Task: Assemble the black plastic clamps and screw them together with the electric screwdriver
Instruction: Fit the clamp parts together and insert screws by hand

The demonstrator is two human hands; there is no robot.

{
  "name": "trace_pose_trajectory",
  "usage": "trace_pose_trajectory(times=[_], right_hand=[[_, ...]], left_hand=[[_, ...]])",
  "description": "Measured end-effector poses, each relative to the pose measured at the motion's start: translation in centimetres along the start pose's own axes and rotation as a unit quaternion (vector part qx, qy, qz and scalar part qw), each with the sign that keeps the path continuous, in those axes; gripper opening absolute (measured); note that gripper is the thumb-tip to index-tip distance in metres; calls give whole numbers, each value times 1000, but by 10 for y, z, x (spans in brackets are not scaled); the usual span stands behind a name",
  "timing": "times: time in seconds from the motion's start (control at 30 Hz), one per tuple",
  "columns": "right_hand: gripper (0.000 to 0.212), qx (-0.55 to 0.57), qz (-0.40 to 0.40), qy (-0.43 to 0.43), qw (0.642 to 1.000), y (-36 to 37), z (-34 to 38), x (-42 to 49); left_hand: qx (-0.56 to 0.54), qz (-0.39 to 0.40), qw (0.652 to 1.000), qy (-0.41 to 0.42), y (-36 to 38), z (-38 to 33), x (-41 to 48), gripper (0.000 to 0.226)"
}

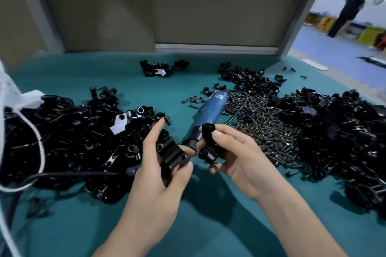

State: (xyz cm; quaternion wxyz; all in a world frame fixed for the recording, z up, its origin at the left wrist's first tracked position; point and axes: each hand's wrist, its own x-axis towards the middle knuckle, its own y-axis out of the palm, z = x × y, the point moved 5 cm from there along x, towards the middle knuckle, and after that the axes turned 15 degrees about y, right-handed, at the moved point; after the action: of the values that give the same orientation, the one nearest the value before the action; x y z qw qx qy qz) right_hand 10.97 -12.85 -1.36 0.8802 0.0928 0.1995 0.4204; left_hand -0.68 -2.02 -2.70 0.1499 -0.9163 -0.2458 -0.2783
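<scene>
My left hand (160, 165) grips a black plastic clamp half (172, 153) with two round holes on its upper face, index finger raised above it. My right hand (234, 156) holds a second black clamp piece (208, 144) between thumb and fingers. The two pieces sit a few centimetres apart over the green table mat (188, 204). The blue electric screwdriver (211, 110) lies on the mat just behind my hands, its black tip pointing toward them.
A big pile of black clamp parts (73, 137) fills the left, another (338, 135) the right. Dark screws (265, 127) are heaped right of the screwdriver. Smaller clamp heaps (160, 68) lie at the back. White cord (39, 144) and a black cable (73, 174) cross the left pile. A person (348, 8) stands far right.
</scene>
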Motion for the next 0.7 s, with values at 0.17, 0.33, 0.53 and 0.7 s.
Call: trace_pose_trajectory(times=[0.17,0.33,0.53,0.7], right_hand=[[37,19,-14,17,1000,-2,-1,3],[35,42,-61,38,997,-7,-1,5],[31,71,-99,61,991,-16,-3,4],[14,-211,-242,-2,947,-41,15,-5]], left_hand=[[-38,16,999,5,1,-1,-1,70],[-37,-27,998,-36,-2,2,2,43],[-122,-36,987,-97,0,7,3,21],[-112,-27,989,-98,1,13,0,30]])
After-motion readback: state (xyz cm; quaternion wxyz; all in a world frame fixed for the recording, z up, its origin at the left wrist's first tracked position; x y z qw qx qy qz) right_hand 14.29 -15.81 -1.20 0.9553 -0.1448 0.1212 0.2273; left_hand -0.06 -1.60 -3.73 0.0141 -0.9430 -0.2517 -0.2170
